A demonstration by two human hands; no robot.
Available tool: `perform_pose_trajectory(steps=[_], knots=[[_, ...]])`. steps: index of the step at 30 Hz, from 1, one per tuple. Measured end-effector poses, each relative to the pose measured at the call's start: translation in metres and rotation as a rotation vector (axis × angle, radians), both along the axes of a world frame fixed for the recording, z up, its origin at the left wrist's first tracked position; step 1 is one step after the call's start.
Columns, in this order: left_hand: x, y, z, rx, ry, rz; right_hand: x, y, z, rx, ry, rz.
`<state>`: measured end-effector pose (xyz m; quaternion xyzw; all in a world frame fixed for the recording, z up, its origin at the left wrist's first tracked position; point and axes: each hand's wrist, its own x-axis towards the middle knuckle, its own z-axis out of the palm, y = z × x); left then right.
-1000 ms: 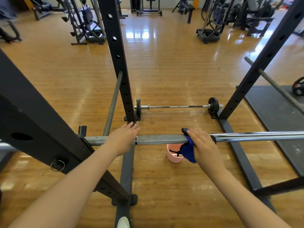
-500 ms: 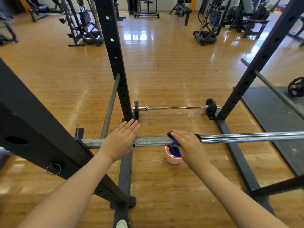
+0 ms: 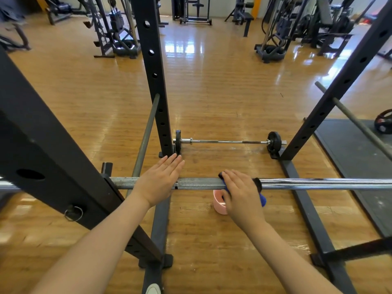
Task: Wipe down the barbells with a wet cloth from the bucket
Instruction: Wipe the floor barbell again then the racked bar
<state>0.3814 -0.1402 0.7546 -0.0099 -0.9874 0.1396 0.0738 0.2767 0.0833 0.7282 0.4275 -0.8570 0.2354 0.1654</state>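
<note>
Two hands on the racked barbell (image 3: 199, 183): my left hand (image 3: 159, 183) lies flat, fingers straight; my right hand (image 3: 240, 188) presses the blue cloth (image 3: 263, 200) over the shaft. One pink bucket (image 3: 219, 202) stands beneath. At 12 o'clock, a second barbell (image 3: 229, 142) lies on the wood floor (image 3: 212, 81).

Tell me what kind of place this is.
Very likely a gym's weight area: a barbell rests across a black squat rack, another plate-loaded bar lies on the wooden floor, and weight machines line the far end.
</note>
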Motion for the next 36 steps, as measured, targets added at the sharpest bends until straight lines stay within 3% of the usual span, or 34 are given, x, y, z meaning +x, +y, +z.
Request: perform_pose_trajectory(steps=[5,11,15,20,25,29,32,36], knots=[[0.001,0.0,0.0,0.005,-0.011,0.009,-0.017,0.016,-0.003,0.03,0.082,0.125],[-0.001,0.002,0.003,0.001,-0.015,0.019,-0.023,0.029,-0.013,-0.175,0.052,-0.001],[-0.001,0.001,0.003,-0.009,-0.04,0.035,-0.001,-0.01,-0.009,-0.126,0.059,0.132],[-0.002,0.005,0.005,-0.022,-0.193,0.075,-0.017,0.014,-0.016,-0.053,0.11,0.151],[-0.01,0.002,0.01,0.132,-0.307,0.091,-0.014,0.018,-0.016,-0.122,0.129,0.035],[-0.016,-0.002,0.018,0.234,-0.437,0.092,0.002,-0.018,-0.009,-0.059,0.104,0.16],[-0.015,-0.002,0.02,0.246,-0.436,0.089,-0.002,-0.014,-0.007,0.008,0.097,0.207],[-0.012,-0.004,0.019,0.253,-0.409,0.098,-0.016,0.024,-0.012,-0.091,0.14,0.095]])
